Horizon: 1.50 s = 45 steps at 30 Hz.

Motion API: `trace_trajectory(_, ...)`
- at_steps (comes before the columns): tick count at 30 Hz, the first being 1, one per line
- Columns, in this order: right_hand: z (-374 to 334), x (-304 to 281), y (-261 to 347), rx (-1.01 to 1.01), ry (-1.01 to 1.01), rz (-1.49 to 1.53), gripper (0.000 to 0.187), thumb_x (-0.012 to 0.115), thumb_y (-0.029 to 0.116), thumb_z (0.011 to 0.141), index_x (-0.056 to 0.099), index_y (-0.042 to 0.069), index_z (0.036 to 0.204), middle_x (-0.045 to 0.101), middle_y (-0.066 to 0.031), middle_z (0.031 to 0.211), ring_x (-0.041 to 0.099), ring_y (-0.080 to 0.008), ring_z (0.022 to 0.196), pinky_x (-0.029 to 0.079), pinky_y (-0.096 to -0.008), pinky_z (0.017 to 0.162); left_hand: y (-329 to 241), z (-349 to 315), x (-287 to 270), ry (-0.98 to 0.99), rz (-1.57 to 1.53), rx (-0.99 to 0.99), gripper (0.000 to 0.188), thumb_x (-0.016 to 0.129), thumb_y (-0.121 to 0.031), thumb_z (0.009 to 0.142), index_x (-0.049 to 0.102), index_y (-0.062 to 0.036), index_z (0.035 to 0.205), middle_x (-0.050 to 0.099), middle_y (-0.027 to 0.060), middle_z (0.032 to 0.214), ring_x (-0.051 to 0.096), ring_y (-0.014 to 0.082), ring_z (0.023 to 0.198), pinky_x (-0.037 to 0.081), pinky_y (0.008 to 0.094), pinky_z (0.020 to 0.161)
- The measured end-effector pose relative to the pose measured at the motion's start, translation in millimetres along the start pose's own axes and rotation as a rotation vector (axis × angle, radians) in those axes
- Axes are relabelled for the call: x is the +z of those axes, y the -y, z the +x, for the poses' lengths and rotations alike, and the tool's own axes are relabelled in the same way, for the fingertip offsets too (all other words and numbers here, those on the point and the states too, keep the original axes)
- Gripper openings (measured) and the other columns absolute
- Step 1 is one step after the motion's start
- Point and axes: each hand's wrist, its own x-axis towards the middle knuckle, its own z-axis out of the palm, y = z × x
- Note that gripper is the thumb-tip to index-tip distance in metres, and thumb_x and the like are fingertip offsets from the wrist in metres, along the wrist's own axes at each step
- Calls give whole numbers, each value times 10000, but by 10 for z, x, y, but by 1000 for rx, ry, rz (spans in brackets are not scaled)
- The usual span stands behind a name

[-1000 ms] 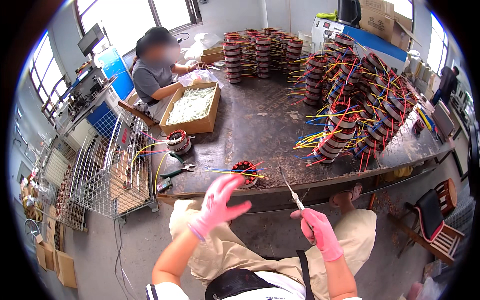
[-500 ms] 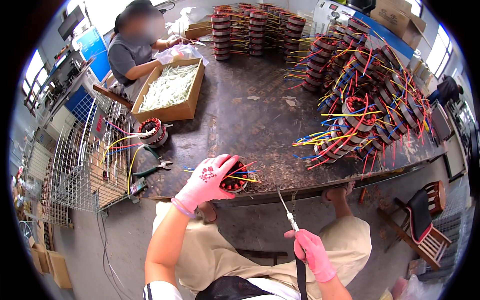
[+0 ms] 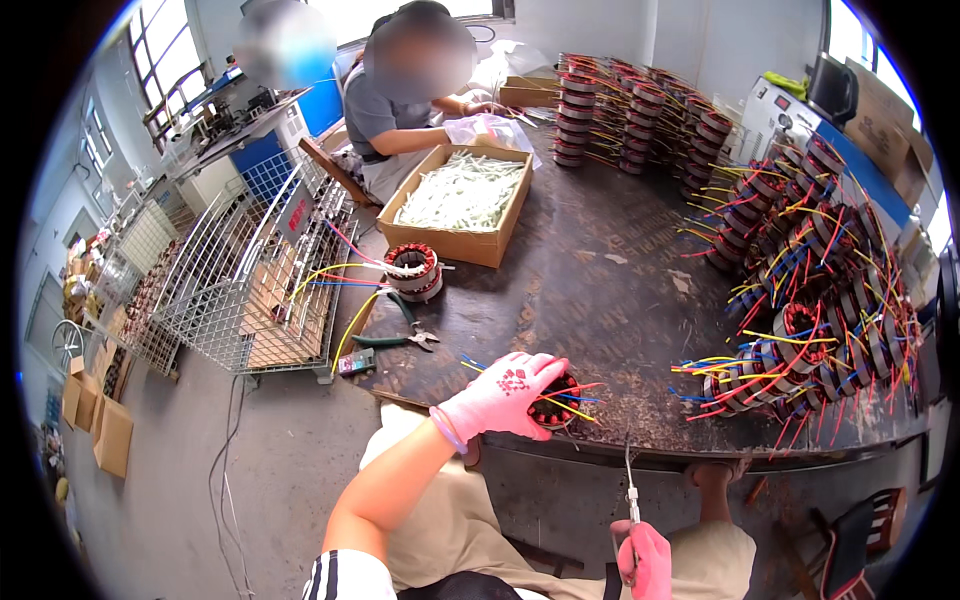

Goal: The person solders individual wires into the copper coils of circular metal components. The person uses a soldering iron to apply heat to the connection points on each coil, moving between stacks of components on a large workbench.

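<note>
My left hand (image 3: 505, 396), in a pink glove, is closed over a motor stator (image 3: 556, 412) at the table's near edge. Red, yellow and blue wires stick out of this ring on both sides, and part of it is hidden under my fingers. Lower and to the right, my right hand (image 3: 646, 562), also pink-gloved, grips a slim metal rod-shaped tool (image 3: 632, 492). Its thin tip points up toward the table edge, apart from the stator; I cannot make out its exact kind.
Green-handled pliers (image 3: 408, 336) lie left of my left hand. Beyond them stand another wired stator (image 3: 412, 274) and a cardboard box (image 3: 486, 248) of white sleeves. Stacked stators (image 3: 800, 350) crowd the right side. A person (image 3: 385, 115) sits behind the box. Wire cages (image 3: 250, 270) stand left.
My view has swung left, so the table and everything on it sits further right. My left hand stays on the stator; my right hand still holds the tool, now lower in view.
</note>
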Motion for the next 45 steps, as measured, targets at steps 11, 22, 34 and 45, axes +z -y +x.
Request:
trace_trajectory(11, -14, 36, 51, 3, 34, -16, 373, 466, 303, 1001, 603, -25, 1111, 415, 53, 551, 310, -28, 448, 205, -201, 403, 42, -26, 10, -3, 34, -11, 963, 817, -417, 593, 403, -20, 1367, 495, 169, 1271, 501, 351, 1155, 385, 420, 1023)
trace_trajectory(22, -57, 50, 172, 117, 38, 9, 355, 475, 295, 998, 593, -23, 1104, 460, 41, 578, 349, -39, 500, 245, -211, 456, -25, 24, 31, -59, -25, -10, 945, 841, -344, 549, 447, 0, 1336, 519, 178, 1266, 500, 349, 1170, 386, 432, 1021)
trace_trajectory(34, -14, -31, 57, 143, 124, 134, 326, 478, 283, 1002, 596, 21, 1155, 515, 33, 617, 350, -27, 502, 251, -201, 457, 10, 98, 16, -23, -5, 26, 989, 856, -354, 522, 442, -1, 1348, 522, 181, 1270, 498, 357, 1185, 389, 434, 1030)
trace_trajectory(45, -40, -29, 21, 146, 100, 81, 337, 466, 304, 1004, 600, 24, 1135, 504, 29, 595, 321, -28, 485, 244, -206, 444, -19, 46, 7, -44, 16, 1, 972, 851, -346, 535, 447, -32, 1361, 522, 183, 1256, 494, 369, 1175, 390, 436, 1030)
